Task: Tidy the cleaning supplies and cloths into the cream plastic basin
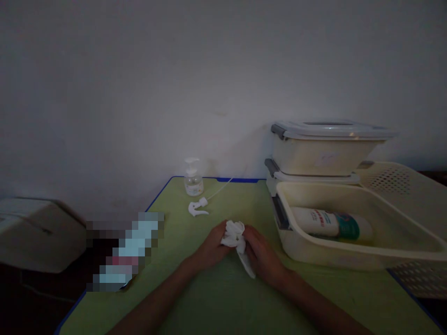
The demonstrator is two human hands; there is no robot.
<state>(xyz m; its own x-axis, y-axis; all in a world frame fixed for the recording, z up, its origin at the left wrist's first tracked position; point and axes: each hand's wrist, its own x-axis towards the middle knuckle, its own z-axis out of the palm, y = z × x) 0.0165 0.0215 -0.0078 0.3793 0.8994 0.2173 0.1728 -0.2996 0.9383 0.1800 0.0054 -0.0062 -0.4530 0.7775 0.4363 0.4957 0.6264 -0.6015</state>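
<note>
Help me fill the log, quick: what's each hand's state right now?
Left hand: closed, holding the white cloth.
Right hand: closed, also holding the white cloth.

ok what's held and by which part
The left hand and right hand hold a white cloth or tissue by opposite sides of its bunched part.

A bundle [233,232] sits between the person's left hand [212,245] and right hand [264,257] over the table [244,200]. From there, I see the wall [223,70] at twelve, a pump bottle [193,187] near eleven, and before it a spray head [200,203] toward ten. At three stands a tub [335,257], a bottle [324,223] lying inside; behind it, at two, stacked boxes [314,156].
</note>
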